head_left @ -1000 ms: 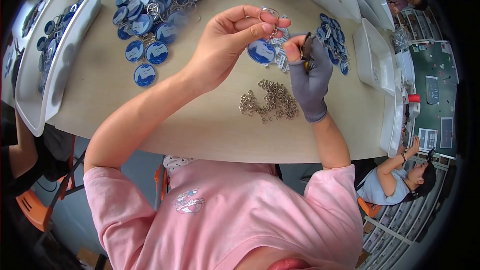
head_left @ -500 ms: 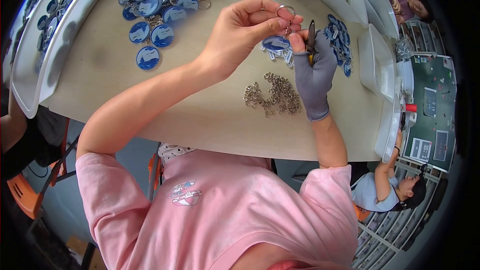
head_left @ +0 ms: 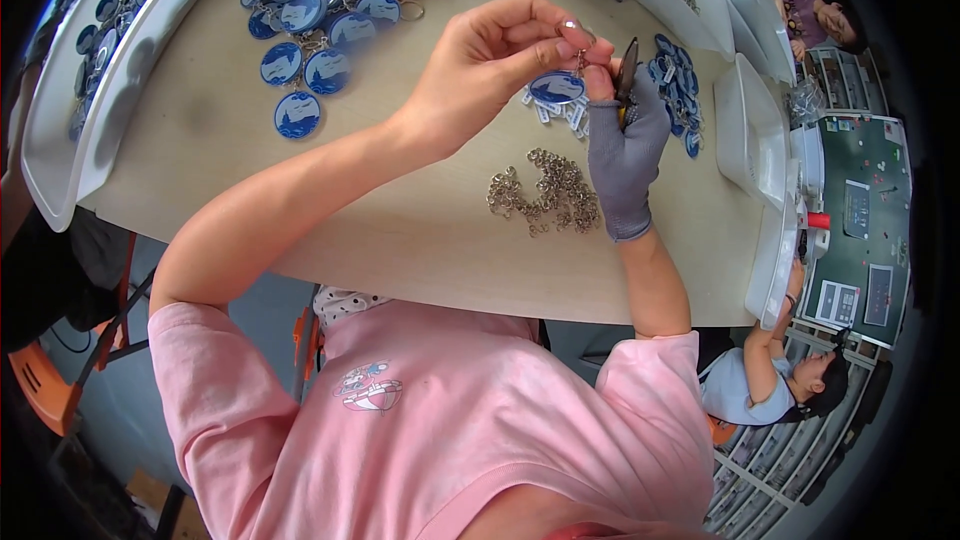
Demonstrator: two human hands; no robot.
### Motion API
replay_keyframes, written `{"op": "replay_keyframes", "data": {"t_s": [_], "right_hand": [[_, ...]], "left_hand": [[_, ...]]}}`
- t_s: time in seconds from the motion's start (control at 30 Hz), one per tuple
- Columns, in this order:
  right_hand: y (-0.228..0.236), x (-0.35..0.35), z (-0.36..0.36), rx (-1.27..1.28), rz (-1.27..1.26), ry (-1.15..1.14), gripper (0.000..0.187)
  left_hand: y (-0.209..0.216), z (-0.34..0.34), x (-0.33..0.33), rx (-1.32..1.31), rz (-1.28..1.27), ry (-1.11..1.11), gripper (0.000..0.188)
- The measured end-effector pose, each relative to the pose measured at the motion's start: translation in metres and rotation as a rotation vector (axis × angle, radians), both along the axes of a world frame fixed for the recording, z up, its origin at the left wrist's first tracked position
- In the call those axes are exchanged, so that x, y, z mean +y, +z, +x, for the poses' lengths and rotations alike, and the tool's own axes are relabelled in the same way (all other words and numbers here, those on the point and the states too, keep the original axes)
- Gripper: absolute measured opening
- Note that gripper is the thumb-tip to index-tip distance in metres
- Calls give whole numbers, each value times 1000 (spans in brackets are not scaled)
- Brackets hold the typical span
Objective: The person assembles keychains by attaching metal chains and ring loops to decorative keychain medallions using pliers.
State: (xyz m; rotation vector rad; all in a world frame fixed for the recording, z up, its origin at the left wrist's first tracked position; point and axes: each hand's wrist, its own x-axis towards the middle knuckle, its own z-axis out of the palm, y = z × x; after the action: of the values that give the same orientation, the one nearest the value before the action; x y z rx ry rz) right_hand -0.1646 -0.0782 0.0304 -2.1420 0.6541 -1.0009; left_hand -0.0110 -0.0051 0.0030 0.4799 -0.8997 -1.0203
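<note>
My left hand [head_left: 505, 55] pinches a keychain by its ring and short chain. The keychain's round blue-and-white pendant [head_left: 557, 87] hangs below the fingertips. My right hand [head_left: 630, 155], in a grey fingerless glove, is closed around dark-tipped pliers [head_left: 628, 75], their jaws pointing up and away. Its bare thumb and fingertip meet the keychain's chain beside my left fingers. Exactly where they grip is partly hidden. Small white tags [head_left: 562, 118] lie under the pendant. A heap of small metal rings [head_left: 560, 195] rests on the table nearer to me.
Many finished-looking blue keychains [head_left: 300, 15] spread over the far left table. More blue pendants [head_left: 678, 90] lie right of my glove. White bins [head_left: 130, 70] stand along the left, and another bin [head_left: 752, 130] at the right. Two people sit beyond the right side.
The keychain's ring has turned in my left fingers, and its pendant now shows more of its face. Both hands stay almost in place.
</note>
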Motion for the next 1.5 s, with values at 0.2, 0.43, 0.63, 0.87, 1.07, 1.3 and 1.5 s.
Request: {"op": "replay_keyframes", "data": {"t_s": [0.2,0.43,0.63,0.87,1.07,1.3,1.5], "right_hand": [[-5,-3,0,-70,-24,-21,17],[-2,-13,-5,-132,-332,-72,10],[-1,-11,-12,-57,-579,17,14],[-2,-11,-12,-55,-628,49,16],[-3,-7,-11,-63,-648,88,17],[-3,-7,-13,-114,-643,118,19],[5,-18,-12,-50,-584,82,16]], "left_hand": [[1,-1,-2,100,-32,-62,8],[-8,8,-3,115,-12,-101,21],[18,-9,12,-422,217,-70,32],[4,-9,9,-429,162,-135,30],[10,-5,12,-473,165,-126,25],[7,-6,11,-242,172,-331,22],[-1,-10,6,-158,205,-217,20]]}}
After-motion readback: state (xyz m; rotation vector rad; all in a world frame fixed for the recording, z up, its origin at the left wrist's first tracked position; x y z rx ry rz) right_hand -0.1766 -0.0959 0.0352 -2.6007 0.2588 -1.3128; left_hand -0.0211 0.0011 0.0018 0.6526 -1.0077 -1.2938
